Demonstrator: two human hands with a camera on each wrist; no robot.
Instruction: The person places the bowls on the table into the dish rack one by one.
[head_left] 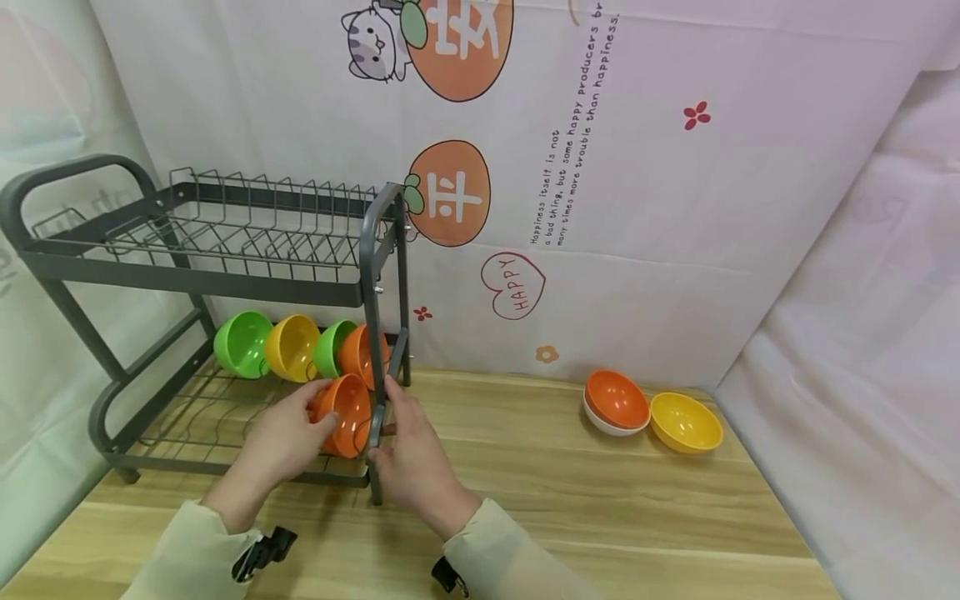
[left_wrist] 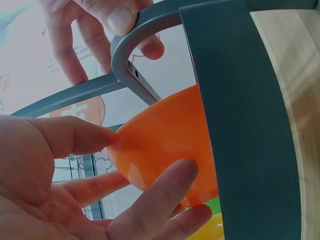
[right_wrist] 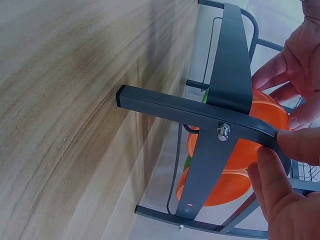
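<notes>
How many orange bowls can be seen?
3: an orange bowl in the left hand, another behind it on the rack's lower shelf, a third in the white bowl; more may be hidden.

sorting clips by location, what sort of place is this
Probably a staged kitchen corner: a dark grey two-tier metal dish rack holding round green, yellow and orange bowls, a light wood-grain tabletop, and a white printed cloth backdrop.

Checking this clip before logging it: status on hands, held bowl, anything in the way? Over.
Left hand holds front orange bowl, lower tier. Right hand grips rack's side frame. Frame beside bowl, rear orange bowl close behind.
</notes>
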